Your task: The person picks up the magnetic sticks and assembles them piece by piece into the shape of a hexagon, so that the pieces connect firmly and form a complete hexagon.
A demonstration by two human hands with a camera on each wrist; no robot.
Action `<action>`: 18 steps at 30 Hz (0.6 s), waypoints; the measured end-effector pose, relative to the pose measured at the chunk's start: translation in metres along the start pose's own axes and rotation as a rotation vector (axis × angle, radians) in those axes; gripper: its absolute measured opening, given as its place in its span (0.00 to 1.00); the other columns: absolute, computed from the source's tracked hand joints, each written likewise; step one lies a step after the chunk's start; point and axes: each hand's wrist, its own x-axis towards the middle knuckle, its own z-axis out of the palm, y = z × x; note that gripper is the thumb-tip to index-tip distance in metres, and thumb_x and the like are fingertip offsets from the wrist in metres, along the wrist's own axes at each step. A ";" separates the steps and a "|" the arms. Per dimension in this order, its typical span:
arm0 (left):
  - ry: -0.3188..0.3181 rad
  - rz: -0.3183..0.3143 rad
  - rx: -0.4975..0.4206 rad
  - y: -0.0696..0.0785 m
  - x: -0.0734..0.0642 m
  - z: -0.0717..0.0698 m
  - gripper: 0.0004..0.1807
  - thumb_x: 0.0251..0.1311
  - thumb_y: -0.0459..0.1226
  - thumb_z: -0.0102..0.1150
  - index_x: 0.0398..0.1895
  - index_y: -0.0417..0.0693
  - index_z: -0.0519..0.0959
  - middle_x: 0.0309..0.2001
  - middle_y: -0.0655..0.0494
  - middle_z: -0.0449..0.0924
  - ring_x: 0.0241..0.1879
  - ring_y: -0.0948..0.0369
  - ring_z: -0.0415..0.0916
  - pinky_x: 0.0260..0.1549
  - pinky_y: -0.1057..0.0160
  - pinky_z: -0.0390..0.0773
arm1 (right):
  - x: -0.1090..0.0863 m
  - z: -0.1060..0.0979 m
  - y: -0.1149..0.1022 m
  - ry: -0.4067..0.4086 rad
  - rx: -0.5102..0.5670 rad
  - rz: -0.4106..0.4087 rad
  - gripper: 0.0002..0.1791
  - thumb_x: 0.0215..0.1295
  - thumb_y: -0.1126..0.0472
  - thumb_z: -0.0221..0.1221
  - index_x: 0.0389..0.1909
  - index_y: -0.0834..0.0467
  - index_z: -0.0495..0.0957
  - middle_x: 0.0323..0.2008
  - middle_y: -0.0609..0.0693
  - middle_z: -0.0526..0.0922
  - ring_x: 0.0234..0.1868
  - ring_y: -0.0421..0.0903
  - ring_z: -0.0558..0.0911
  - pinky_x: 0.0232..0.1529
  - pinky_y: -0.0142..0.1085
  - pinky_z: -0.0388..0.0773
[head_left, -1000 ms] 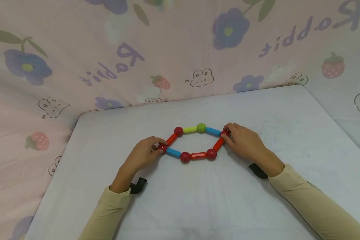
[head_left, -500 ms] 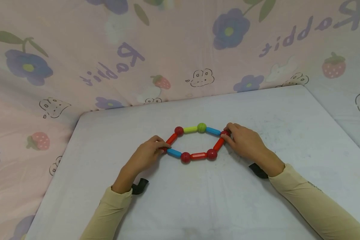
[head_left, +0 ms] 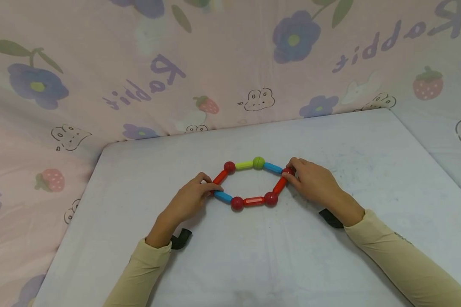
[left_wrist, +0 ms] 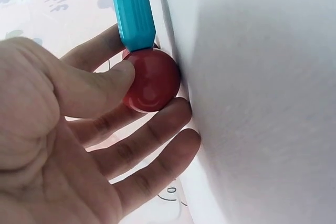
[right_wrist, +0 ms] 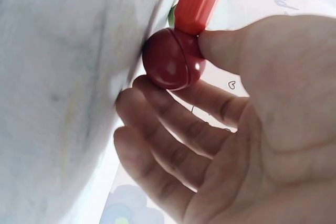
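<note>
A closed six-sided ring of coloured rods and balls lies on the white table. My left hand (head_left: 188, 198) pinches the red ball (left_wrist: 155, 80) at its left corner; the thumb presses one side and a finger reaches along the blue rod (head_left: 223, 197). At the opposite corner, another red ball (right_wrist: 170, 61) is held between thumb and fingers of my right hand (head_left: 315, 181), below a red rod (right_wrist: 202, 1). The far side has a yellow-green rod (head_left: 244, 165) and a green ball (head_left: 258, 162). Two red balls joined by a red rod (head_left: 254, 201) form the near side.
The white tabletop (head_left: 261, 256) stretches around the ring. Behind it hangs a pink curtain (head_left: 230, 55) printed with flowers, rabbits and strawberries. Dark straps or mounts (head_left: 181, 239) show at both wrists.
My left hand has shifted slightly right, its fingers now covering the left red ball in the head view. The ring's near side has moved slightly towards me. My right hand stays nearly still.
</note>
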 end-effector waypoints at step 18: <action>0.010 -0.031 -0.030 0.006 -0.002 0.003 0.17 0.66 0.29 0.59 0.50 0.59 0.86 0.52 0.52 0.75 0.44 0.57 0.76 0.43 0.60 0.78 | -0.003 -0.001 -0.004 0.006 0.007 -0.007 0.17 0.70 0.50 0.60 0.49 0.58 0.75 0.31 0.49 0.80 0.26 0.43 0.74 0.25 0.34 0.71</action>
